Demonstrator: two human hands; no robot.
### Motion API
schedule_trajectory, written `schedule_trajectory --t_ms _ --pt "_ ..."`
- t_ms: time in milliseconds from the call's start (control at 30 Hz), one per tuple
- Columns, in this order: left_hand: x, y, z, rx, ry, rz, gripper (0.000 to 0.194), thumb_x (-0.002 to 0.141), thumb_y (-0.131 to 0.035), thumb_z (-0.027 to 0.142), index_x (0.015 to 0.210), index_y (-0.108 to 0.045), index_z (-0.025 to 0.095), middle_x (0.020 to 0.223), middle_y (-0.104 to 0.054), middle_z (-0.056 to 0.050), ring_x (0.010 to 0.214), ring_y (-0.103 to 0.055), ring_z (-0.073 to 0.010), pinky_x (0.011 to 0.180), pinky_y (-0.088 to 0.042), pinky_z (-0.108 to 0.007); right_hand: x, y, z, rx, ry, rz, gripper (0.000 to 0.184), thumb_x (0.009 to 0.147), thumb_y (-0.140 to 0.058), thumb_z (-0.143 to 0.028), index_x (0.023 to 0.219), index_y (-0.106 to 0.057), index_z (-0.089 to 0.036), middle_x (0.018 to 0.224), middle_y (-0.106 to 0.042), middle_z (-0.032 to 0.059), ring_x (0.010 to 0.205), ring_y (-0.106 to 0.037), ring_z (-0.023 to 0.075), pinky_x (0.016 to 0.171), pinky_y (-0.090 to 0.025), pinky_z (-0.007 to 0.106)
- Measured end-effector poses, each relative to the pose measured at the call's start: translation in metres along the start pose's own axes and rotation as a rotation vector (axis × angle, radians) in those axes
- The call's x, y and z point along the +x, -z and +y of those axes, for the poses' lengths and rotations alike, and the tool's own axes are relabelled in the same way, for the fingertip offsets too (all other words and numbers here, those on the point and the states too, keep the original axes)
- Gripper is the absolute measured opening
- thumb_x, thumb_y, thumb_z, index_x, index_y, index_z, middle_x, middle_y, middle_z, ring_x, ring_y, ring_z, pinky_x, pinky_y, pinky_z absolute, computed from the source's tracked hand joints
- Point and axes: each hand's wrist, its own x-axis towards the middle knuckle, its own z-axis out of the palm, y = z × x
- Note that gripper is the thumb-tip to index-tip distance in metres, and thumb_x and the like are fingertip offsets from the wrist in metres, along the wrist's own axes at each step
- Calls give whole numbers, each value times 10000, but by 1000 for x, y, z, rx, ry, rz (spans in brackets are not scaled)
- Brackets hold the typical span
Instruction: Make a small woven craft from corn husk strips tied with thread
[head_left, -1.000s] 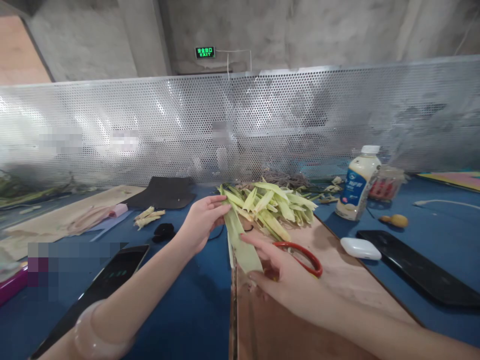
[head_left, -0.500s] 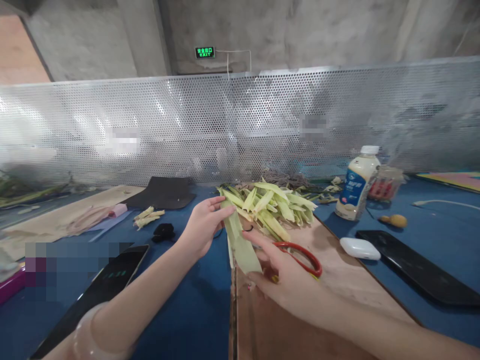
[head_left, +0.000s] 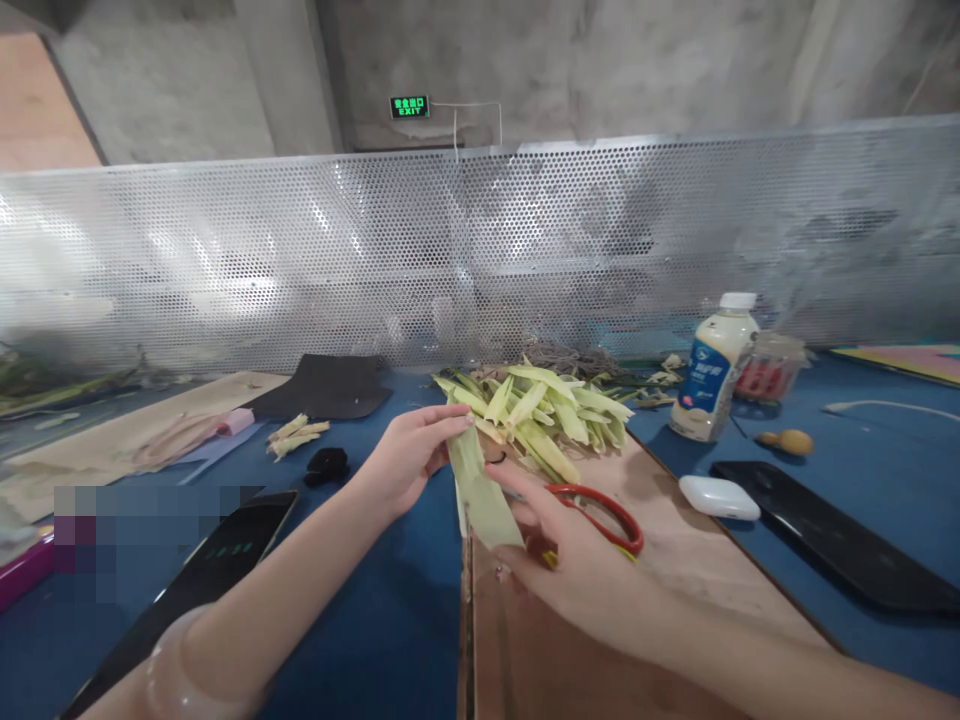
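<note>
At the centre of the head view, a pale green leaf strip [head_left: 480,485] is held above the near-left edge of a wooden board [head_left: 712,545], its upper end pinched between the thumb and fingers of the left hand [head_left: 412,450]. Its lower end is touched by the right hand [head_left: 566,540], whose index finger and thumb are spread along it; whether the strip is clamped there cannot be told. Red-handled scissors [head_left: 621,512] are partly covered by the right hand. Just beyond both hands, a pile of pale green leaves [head_left: 559,410] is heaped on the board. By the board's right edge, 1 white case [head_left: 718,497] and 1 black slab [head_left: 836,540] are set down, with a bottle [head_left: 711,375] stood upright behind them. Left of the left arm, 1 phone [head_left: 240,555] is laid on the blue table [head_left: 390,620].
</note>
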Motion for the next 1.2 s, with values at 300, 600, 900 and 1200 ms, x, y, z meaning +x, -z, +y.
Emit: schedule_trajectory --t_ms 300,600,900,1200 --pt "5 9 3 -40 174 -169 314 592 -455 29 831 -652 78 796 -666 -89 682 -605 -143 664 -488 -247 -2 -1 6 30 81 139 505 816 -449 -186 1285 -283 -275 1110 -578 34 706 -579 129 693 -501 285" --pt "6 8 -9 379 -162 -218 306 704 -566 223 990 -649 151 844 -682 -53 697 -594 -157 674 -451 -283 -5 0 5 14 133 212 473 838 -421 -204 1285 -282 -275 1160 -561 47 813 -623 153 642 -550 261" --pt "1 2 -5 751 -616 40 180 742 -540 250 817 -700 217 1112 -565 -61 1065 -488 -217 917 -357 -336 -9 -4 1 -160 184 275 473 810 -422 -166 1265 -349 -273 1116 -570 42 929 -595 185 657 -562 250" --pt "0 2 -11 615 -515 -147 248 774 -491 187 977 -634 178 951 -666 -42 842 -600 -179 747 -460 -268 -13 -4 4 -131 258 334 410 843 -431 -189 1223 -405 -341 911 -608 -8 616 -610 97 625 -559 240"
